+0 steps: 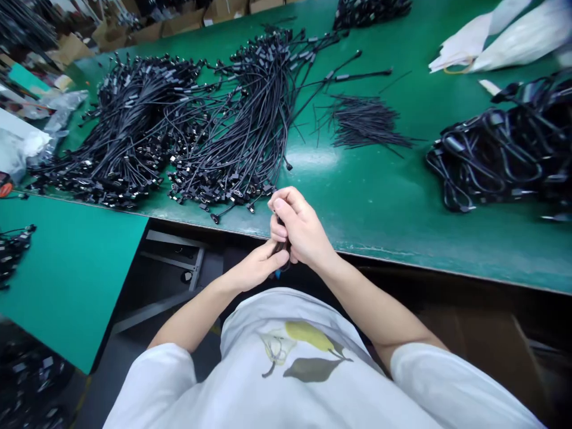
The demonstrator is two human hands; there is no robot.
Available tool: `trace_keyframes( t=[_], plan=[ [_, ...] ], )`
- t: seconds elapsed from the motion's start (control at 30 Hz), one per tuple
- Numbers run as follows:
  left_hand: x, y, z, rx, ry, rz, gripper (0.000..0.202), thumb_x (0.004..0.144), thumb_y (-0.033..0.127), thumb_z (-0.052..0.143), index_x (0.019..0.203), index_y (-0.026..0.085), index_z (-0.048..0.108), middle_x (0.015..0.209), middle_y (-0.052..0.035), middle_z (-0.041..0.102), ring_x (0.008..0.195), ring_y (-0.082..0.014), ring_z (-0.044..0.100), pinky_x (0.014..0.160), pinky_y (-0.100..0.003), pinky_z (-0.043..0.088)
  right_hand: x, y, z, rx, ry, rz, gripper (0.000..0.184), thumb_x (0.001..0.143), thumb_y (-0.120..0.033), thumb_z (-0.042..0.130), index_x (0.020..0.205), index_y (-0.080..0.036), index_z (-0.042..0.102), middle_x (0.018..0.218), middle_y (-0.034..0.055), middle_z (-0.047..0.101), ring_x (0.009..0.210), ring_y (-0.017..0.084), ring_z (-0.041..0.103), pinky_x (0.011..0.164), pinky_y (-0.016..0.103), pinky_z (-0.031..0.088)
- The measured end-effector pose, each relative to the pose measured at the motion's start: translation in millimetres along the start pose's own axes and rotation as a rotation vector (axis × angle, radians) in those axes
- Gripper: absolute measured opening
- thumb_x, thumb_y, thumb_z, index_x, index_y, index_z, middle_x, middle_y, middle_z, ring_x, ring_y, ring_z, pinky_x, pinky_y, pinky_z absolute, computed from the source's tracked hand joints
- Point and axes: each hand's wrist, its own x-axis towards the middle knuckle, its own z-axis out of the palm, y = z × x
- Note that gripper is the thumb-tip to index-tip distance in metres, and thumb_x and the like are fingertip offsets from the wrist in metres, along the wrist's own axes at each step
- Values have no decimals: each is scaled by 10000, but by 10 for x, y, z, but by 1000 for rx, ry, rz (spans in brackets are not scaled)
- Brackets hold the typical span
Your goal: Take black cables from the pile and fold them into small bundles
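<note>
My right hand (300,226) is closed around a short black cable (281,245) at the near edge of the green table (379,196). My left hand (259,265) pinches the lower end of the same cable just below it. Most of the cable is hidden inside my fingers. Two big heaps of loose black cables with connectors (187,125) lie on the table just beyond my hands.
A small pile of thin black ties (361,122) lies in the middle. Coiled, bundled cables (504,149) sit at the right, white plastic bags (500,36) behind them. A second green table (67,274) stands at the left, cardboard boxes (179,24) along the far edge.
</note>
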Motion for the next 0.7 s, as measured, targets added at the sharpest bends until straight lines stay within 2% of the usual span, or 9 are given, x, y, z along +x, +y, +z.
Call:
trace_keyframes(
  t=[0.1,0.2,0.3,0.37,0.47,0.53,0.6,0.67,0.7],
  plan=[
    [-9,-5,101,-369,-143,-85,407,816,541,656,923,156,579,682,10,529,565,-101,503,537,-229,425,54,-48,-91,-66,-45,-17,289,874,-469,618,855,-199,516,615,-89,408,380,25,389,363,160,355],
    [4,45,156,-617,-157,-195,388,842,519,634,913,140,595,564,69,367,442,-52,317,414,-167,269,88,-83,-144,-69,-31,-59,352,855,-526,626,803,-193,523,523,-105,373,318,30,346,328,168,340],
    [52,88,202,-741,-158,-262,400,846,509,626,850,110,618,578,52,360,475,-59,351,438,-171,305,100,-82,-155,-62,2,-117,363,854,-531,627,767,-197,512,482,-109,363,292,33,319,308,167,309],
    [96,93,245,-770,-146,-246,331,837,424,660,880,97,633,624,32,398,531,-68,410,496,-181,358,107,-77,-171,-85,-6,-153,339,875,-504,612,762,-201,510,456,-111,350,281,45,318,308,176,305],
    [169,76,286,-772,-120,-205,256,814,343,698,848,103,617,583,67,319,476,-43,304,469,-166,293,126,-139,-260,-196,-47,-184,329,915,-500,551,771,-208,505,423,-112,337,282,63,325,344,198,343],
    [214,62,265,-700,-76,-179,303,812,396,696,782,116,585,542,94,240,440,-36,199,436,-168,208,130,-253,-370,-428,-69,-262,334,949,-498,488,809,-201,547,492,-67,463,384,91,469,469,237,455],
    [245,52,200,-542,0,-136,384,810,484,676,740,125,558,524,98,233,439,-37,182,437,-178,172,110,-401,-499,-799,-152,-422,339,974,-477,443,910,-195,620,754,31,641,702,152,643,738,329,530],
    [256,45,118,-338,61,-78,438,810,546,650,712,133,539,528,87,270,454,-44,209,447,-191,171,58,-523,-617,-1189,-355,-595,325,989,-431,429,1048,-198,648,1030,89,662,1016,213,620,969,431,444],
    [253,42,82,-230,69,-58,451,816,563,632,708,136,536,539,76,299,467,-49,230,452,-198,179,21,-559,-664,-1357,-479,-653,313,995,-394,423,1084,-189,642,1061,101,655,1059,229,597,1004,460,405]
  ],
)
